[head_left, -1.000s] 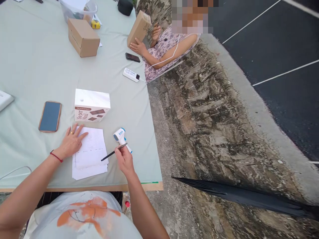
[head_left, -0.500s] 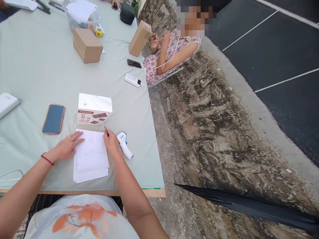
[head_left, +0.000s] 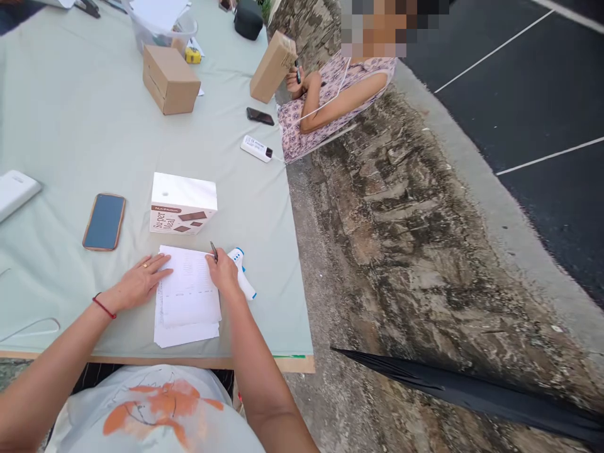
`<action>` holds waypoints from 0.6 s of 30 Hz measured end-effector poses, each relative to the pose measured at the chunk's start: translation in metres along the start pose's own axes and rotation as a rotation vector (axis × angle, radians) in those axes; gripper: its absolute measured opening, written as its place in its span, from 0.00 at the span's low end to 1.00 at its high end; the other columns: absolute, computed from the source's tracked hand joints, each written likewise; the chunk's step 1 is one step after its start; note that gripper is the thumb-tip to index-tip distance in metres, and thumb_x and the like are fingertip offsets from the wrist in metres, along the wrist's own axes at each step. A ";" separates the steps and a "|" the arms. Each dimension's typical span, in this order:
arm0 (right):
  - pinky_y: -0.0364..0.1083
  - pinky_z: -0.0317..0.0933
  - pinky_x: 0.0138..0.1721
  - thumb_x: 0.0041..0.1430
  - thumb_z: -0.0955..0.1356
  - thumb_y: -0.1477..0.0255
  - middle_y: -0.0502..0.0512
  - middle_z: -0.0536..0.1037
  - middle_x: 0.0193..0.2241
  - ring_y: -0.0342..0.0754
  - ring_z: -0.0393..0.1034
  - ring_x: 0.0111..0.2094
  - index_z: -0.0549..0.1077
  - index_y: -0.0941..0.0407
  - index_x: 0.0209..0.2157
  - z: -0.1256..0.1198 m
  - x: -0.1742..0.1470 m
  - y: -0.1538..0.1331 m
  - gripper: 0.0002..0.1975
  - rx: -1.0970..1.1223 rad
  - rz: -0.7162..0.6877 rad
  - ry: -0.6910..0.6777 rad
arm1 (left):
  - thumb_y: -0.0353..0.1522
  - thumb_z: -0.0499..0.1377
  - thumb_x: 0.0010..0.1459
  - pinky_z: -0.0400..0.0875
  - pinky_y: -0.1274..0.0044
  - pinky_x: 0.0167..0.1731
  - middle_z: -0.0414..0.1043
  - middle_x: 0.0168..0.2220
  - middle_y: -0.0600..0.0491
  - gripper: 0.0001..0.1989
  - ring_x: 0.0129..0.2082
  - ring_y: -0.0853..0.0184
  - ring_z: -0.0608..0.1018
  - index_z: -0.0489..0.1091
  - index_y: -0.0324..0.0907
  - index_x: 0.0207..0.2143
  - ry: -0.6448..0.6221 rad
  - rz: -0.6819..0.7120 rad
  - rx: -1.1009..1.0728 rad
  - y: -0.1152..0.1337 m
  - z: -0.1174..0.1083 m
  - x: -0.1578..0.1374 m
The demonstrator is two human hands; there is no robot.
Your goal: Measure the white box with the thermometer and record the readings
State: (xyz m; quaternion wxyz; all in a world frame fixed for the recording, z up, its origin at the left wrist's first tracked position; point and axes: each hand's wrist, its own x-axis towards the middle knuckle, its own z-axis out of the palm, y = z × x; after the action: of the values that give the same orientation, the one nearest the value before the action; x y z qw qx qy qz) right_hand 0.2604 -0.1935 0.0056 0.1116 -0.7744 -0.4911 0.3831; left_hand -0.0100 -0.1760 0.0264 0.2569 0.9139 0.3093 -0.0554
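Note:
A small stack of white sheets of paper (head_left: pixel 189 308) with faint print lies in front of me, its edges not quite aligned. My left hand (head_left: pixel 141 281) rests open at the stack's left edge, fingertips flat on the top sheet. At the opposite edge my right hand (head_left: pixel 223 270) is closed on a dark pen (head_left: pixel 214 251), which points up and away, and it also touches the paper. Partly behind this hand lies a white and blue infrared thermometer (head_left: pixel 246 286). Just beyond the papers stands a white and brown "Super Meal" box (head_left: pixel 184 195).
Left of the box lies a phone (head_left: pixel 104 221); a white device (head_left: pixel 16 194) is at the left edge. Farther off are a cardboard box (head_left: pixel 170 82), a plastic tub (head_left: pixel 163 31) and a white gadget (head_left: pixel 256 148). A seated person (head_left: pixel 330 100) holds a marker beside an upright carton (head_left: pixel 272 66).
The paper stack has slid right, closer to the thermometer, with both my hands moving along. My right hand now covers more of the thermometer. The view has shifted slightly.

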 end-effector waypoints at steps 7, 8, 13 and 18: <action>0.49 0.63 0.44 0.70 0.62 0.65 0.64 0.73 0.48 0.55 0.69 0.47 0.70 0.59 0.55 -0.013 -0.023 0.006 0.18 -0.032 -0.096 0.196 | 0.32 0.51 0.67 0.58 0.59 0.66 0.62 0.62 0.42 0.17 0.65 0.53 0.63 0.73 0.36 0.52 0.109 -0.018 -0.021 0.020 0.002 0.016; 0.50 0.63 0.44 0.71 0.59 0.64 0.64 0.73 0.48 0.55 0.69 0.47 0.70 0.59 0.55 -0.014 -0.028 0.006 0.20 0.023 -0.148 0.222 | 0.36 0.51 0.69 0.59 0.59 0.65 0.64 0.60 0.42 0.16 0.63 0.53 0.64 0.73 0.36 0.50 0.133 -0.027 -0.023 0.019 0.004 0.018; 0.48 0.65 0.40 0.72 0.55 0.63 0.58 0.74 0.37 0.48 0.69 0.35 0.64 0.57 0.61 -0.015 -0.045 0.002 0.23 0.426 -0.409 0.248 | 0.43 0.58 0.66 0.63 0.61 0.58 0.67 0.56 0.41 0.20 0.58 0.52 0.67 0.72 0.37 0.51 0.150 -0.162 0.044 0.027 0.011 0.028; 0.45 0.64 0.32 0.69 0.61 0.66 0.53 0.71 0.31 0.45 0.67 0.29 0.73 0.55 0.46 -0.016 -0.055 -0.004 0.13 0.809 -0.453 0.141 | 0.52 0.58 0.63 0.60 0.52 0.54 0.65 0.55 0.39 0.37 0.56 0.45 0.66 0.56 0.50 0.69 0.091 -0.306 0.147 0.057 0.003 0.048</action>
State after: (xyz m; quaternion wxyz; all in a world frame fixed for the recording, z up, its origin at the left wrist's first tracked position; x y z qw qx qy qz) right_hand 0.2572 -0.2345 0.0452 0.5185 -0.5662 -0.4501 0.4560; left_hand 0.0624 -0.1908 0.0365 0.1636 0.8741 0.4513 -0.0749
